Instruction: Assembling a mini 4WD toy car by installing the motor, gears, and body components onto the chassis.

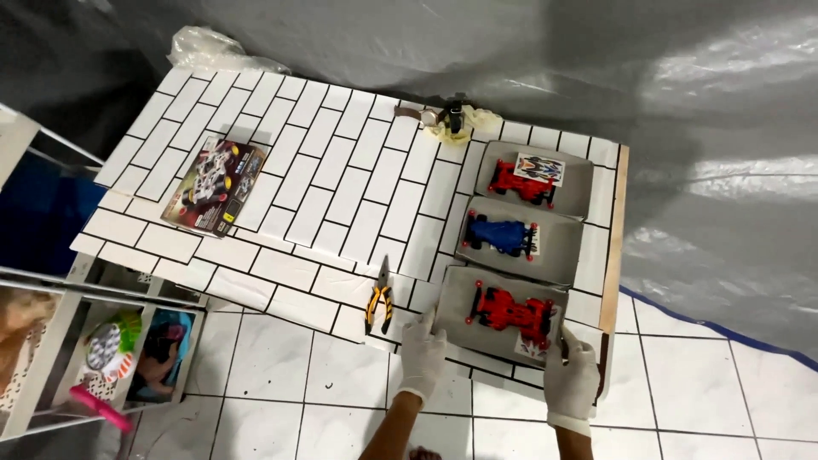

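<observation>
From above, both gloved hands grip the nearest grey tray (456, 328) at the white tiled board's (341, 179) front edge: the left hand (423, 356) closed on its left corner, the right hand (569, 375) on its right corner. A red toy car (511, 313) sits inside. Beyond this tray, a second tray (558, 255) holds a blue car (501, 234), and a third tray (575, 183) another red car (521, 183). Yellow-handled pliers (379, 300) lie just left of the nearest tray.

— Carrying everything: a white brick-patterned tabletop (341, 179).

— Lying on it: three grey trays (573, 189) in a row at right, yellow-handled pliers (379, 300) near the front edge, a printed box (215, 186) at left, small clutter (450, 119) at the back.
</observation>
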